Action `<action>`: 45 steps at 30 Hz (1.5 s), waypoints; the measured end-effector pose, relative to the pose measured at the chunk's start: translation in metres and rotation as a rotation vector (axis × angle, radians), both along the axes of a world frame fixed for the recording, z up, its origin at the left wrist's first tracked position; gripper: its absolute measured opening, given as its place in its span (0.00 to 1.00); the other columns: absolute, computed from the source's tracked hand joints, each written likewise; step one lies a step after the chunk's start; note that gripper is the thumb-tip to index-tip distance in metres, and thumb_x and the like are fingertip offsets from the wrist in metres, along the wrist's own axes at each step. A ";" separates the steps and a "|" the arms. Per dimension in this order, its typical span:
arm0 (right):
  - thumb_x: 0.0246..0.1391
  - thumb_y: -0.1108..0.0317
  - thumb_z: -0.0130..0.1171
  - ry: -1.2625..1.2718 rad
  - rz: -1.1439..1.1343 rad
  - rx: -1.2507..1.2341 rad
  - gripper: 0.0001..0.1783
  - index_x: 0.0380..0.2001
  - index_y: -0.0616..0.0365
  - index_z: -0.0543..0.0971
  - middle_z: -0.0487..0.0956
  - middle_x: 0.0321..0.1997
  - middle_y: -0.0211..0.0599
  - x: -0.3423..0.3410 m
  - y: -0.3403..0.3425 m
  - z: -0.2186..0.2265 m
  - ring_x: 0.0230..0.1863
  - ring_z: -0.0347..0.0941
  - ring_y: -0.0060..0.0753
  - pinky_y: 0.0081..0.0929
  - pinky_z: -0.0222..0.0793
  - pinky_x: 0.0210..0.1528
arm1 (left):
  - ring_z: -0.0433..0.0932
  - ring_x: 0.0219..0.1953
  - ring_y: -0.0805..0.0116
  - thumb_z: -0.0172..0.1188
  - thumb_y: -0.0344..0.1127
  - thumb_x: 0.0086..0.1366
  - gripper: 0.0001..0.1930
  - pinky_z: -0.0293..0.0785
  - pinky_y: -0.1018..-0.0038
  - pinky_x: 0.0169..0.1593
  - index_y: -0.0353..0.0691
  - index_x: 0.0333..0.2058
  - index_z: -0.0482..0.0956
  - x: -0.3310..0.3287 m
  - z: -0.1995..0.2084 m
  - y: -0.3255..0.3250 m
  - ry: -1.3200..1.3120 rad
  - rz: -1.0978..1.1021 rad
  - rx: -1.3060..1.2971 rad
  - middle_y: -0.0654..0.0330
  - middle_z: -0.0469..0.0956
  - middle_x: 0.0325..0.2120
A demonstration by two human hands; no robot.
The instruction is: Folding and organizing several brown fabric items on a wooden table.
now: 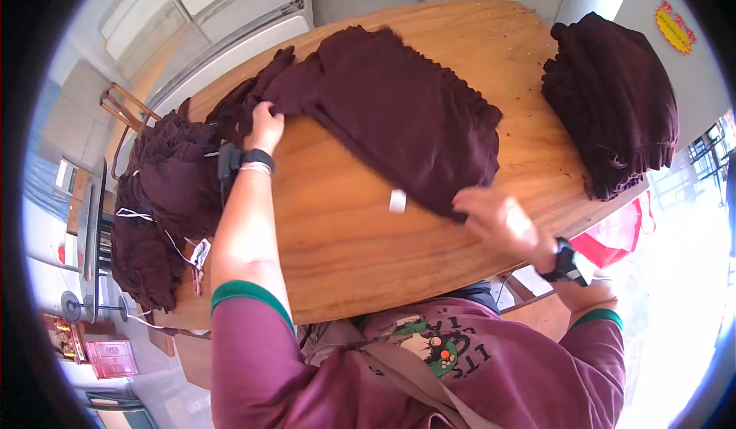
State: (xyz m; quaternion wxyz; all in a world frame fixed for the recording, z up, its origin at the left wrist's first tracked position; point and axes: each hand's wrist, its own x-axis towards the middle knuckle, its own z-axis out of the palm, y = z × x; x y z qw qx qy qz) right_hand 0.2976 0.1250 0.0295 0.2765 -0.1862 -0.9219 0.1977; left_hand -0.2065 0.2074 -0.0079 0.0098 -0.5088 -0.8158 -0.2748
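Observation:
A dark maroon garment [399,107] with a gathered edge on its right side lies spread across the wooden table in front of me. The fingers of my left hand [264,128] are closed on its narrower left part. At its near right corner is my right hand [498,216], slightly blurred, fingers stretched out and pointing left over the cloth's edge. Whether those fingertips touch the cloth I cannot tell. A small white tag [397,201] shows just off the garment's near edge.
A heap of crumpled maroon garments [172,176] with white strings covers the table's left end. A neat stack of folded maroon garments [617,99] stands at the right end. The wooden table [337,253] has a curved edge. Below its right side is a red bag [617,233].

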 end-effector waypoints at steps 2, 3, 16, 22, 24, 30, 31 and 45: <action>0.38 0.79 0.58 -0.089 0.057 -0.099 0.15 0.35 0.63 0.76 0.77 0.41 0.44 -0.013 -0.019 -0.010 0.42 0.76 0.47 0.35 0.74 0.42 | 0.65 0.58 0.45 0.62 0.35 0.55 0.27 0.64 0.58 0.59 0.38 0.53 0.66 0.013 -0.018 -0.019 0.128 -0.047 -0.004 0.42 0.63 0.57; 0.39 0.78 0.59 -0.085 0.122 -0.075 0.14 0.35 0.63 0.76 0.76 0.41 0.42 -0.026 -0.027 -0.013 0.40 0.76 0.45 0.35 0.74 0.40 | 0.65 0.58 0.45 0.62 0.35 0.55 0.27 0.64 0.58 0.59 0.38 0.53 0.66 -0.020 -0.036 -0.038 0.138 -0.002 -0.008 0.42 0.63 0.57; 0.46 0.71 0.61 -0.126 0.283 -0.100 0.10 0.34 0.59 0.75 0.74 0.37 0.37 -0.062 -0.063 -0.016 0.31 0.75 0.42 0.34 0.73 0.32 | 0.72 0.50 0.55 0.63 0.25 0.49 0.14 0.68 0.62 0.55 0.39 0.37 0.78 0.190 0.043 -0.179 0.116 -0.852 0.046 0.56 0.76 0.43; 0.52 0.65 0.56 -0.307 0.488 -0.304 0.07 0.29 0.57 0.75 0.73 0.29 0.40 -0.067 -0.060 0.021 0.33 0.74 0.46 0.39 0.71 0.34 | 0.78 0.38 0.58 0.60 0.29 0.54 0.03 0.74 0.66 0.41 0.38 0.28 0.79 0.178 0.019 -0.189 -0.008 -0.846 0.069 0.56 0.78 0.34; 0.52 0.65 0.57 -0.180 0.472 -0.236 0.07 0.29 0.57 0.76 0.74 0.29 0.40 -0.077 -0.045 0.023 0.33 0.74 0.47 0.39 0.71 0.35 | 0.78 0.36 0.58 0.60 0.32 0.57 0.04 0.74 0.66 0.39 0.38 0.29 0.79 0.165 0.021 -0.180 -0.113 -0.718 0.081 0.55 0.78 0.32; 0.49 0.70 0.60 0.054 0.259 -0.153 0.05 0.29 0.60 0.77 0.75 0.29 0.37 -0.153 0.005 -0.005 0.30 0.75 0.38 0.32 0.71 0.32 | 0.80 0.33 0.59 0.57 0.37 0.61 0.07 0.74 0.68 0.35 0.41 0.30 0.80 0.094 0.012 -0.098 -0.282 -0.198 0.096 0.54 0.80 0.29; 0.48 0.70 0.61 0.088 0.311 -0.042 0.06 0.28 0.60 0.76 0.74 0.29 0.37 -0.164 0.006 -0.016 0.33 0.74 0.40 0.34 0.71 0.34 | 0.80 0.34 0.59 0.58 0.36 0.60 0.06 0.74 0.67 0.36 0.41 0.32 0.80 0.084 0.009 -0.083 -0.238 -0.121 0.111 0.54 0.80 0.29; 0.44 0.69 0.64 -0.050 0.399 -0.078 0.09 0.31 0.56 0.76 0.72 0.38 0.34 -0.170 -0.010 -0.037 0.39 0.68 0.39 0.33 0.69 0.42 | 0.76 0.33 0.51 0.60 0.30 0.54 0.04 0.73 0.59 0.35 0.45 0.30 0.78 0.050 -0.001 -0.026 0.289 -0.175 0.284 0.56 0.73 0.28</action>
